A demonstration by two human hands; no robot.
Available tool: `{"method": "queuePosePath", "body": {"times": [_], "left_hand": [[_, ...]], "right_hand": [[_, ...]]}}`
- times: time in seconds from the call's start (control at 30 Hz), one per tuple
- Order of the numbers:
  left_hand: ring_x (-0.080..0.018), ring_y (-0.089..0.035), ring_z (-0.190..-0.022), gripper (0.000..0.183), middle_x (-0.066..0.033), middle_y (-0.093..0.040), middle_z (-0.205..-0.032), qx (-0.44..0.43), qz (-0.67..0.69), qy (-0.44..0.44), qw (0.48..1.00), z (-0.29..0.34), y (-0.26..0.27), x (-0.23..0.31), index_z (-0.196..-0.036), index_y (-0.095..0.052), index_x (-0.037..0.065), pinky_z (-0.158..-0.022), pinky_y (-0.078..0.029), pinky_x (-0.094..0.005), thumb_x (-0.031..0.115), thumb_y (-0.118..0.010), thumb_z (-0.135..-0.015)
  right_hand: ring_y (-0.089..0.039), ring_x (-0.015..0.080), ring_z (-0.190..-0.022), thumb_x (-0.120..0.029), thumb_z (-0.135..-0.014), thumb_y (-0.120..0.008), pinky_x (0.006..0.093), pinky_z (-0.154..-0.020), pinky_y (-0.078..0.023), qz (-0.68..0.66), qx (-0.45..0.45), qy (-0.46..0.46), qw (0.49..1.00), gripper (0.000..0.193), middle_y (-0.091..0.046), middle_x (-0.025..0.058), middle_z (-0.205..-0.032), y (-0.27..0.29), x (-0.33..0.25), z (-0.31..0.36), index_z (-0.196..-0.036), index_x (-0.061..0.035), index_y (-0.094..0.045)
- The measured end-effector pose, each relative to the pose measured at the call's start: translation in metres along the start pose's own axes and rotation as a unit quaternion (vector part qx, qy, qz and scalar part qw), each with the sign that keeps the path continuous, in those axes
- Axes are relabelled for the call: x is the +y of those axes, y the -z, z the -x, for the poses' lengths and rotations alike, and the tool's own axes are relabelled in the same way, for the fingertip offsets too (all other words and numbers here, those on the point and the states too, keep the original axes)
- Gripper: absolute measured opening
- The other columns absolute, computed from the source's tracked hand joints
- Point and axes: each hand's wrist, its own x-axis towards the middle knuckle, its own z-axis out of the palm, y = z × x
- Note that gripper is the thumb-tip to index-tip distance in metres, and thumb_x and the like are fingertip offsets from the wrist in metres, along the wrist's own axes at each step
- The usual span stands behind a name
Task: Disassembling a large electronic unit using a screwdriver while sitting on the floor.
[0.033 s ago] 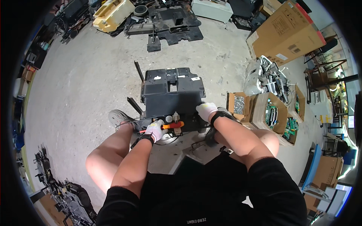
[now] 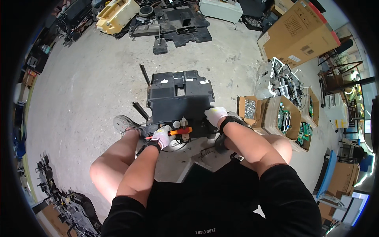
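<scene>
On the floor between my feet lies a wide black equipment chassis (image 2: 179, 106) with a square cutout and two bars sticking up at its left. Near its front edge, my left hand (image 2: 162, 136), in a white glove, is closed around a screwdriver (image 2: 182, 131) with an orange and red handle. The handle points right and the thin red shaft left. Small pale metal fittings (image 2: 184, 121) sit just beyond the handle. My right hand (image 2: 216, 115), also gloved, has its fingers curled at the chassis's right edge; the fingertips are partly hidden.
A small carton of screws (image 2: 250, 109) stands right of the chassis, beside cartons of green circuit boards (image 2: 285, 118). Farther back are a large cardboard box (image 2: 296, 37), another black chassis (image 2: 181, 23) and a yellow bin (image 2: 114, 15). Dark metal assemblies (image 2: 75, 207) lie at lower left.
</scene>
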Motion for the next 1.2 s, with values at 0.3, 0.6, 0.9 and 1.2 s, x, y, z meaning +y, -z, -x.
{"method": "queuePosePath", "body": {"times": [0.3, 0.6, 0.9, 1.2], "left_hand": [[-0.0413, -0.064, -0.104, 0.040, -0.0237, -0.067, -0.107, 0.000, -0.005, -0.001, 1.000, -0.007, -0.003, 0.003, -0.109, -0.062, 0.005, -0.089, -0.050, -0.0456, 0.032, -0.074, -0.082], [-0.0407, -0.065, -0.098, 0.039, -0.0215, -0.068, -0.100, 0.015, 0.003, -0.016, 1.000, -0.011, -0.010, 0.004, -0.106, -0.062, 0.005, -0.084, -0.051, -0.0451, 0.032, -0.075, -0.082], [-0.0407, -0.065, -0.101, 0.039, -0.0219, -0.069, -0.103, 0.005, -0.009, -0.012, 1.000, -0.014, -0.013, -0.002, -0.110, -0.063, 0.007, -0.087, -0.052, -0.0466, 0.032, -0.074, -0.083], [-0.0407, -0.065, -0.097, 0.040, -0.0207, -0.069, -0.099, 0.027, -0.006, -0.029, 0.999, -0.015, -0.019, -0.002, -0.107, -0.062, 0.005, -0.084, -0.052, -0.0453, 0.033, -0.075, -0.082]], "right_hand": [[-0.071, 0.0315, -0.098, -0.035, -0.099, -0.048, 0.0449, -0.082, -0.056, -0.056, 0.045, -0.069, 0.995, 0.035, -0.074, 0.0114, -0.103, 0.001, -0.004, 0.007, -0.102, -0.0104, -0.074], [-0.067, 0.0380, -0.106, -0.042, -0.093, -0.048, 0.0440, -0.092, -0.052, -0.216, -0.152, -0.142, 0.954, 0.049, -0.071, 0.0213, -0.111, -0.023, 0.028, -0.027, -0.110, -0.0031, -0.073], [-0.068, 0.0337, -0.106, -0.012, -0.087, -0.060, 0.0436, -0.090, -0.054, -0.049, -0.020, 0.036, 0.998, 0.023, -0.072, 0.0168, -0.109, -0.016, 0.015, -0.016, -0.103, -0.0105, -0.076], [-0.069, 0.0362, -0.101, -0.019, -0.094, -0.056, 0.0444, -0.085, -0.056, -0.074, 0.021, 0.035, 0.996, 0.025, -0.072, 0.0173, -0.105, -0.032, 0.014, -0.004, -0.104, -0.0039, -0.073]]}}
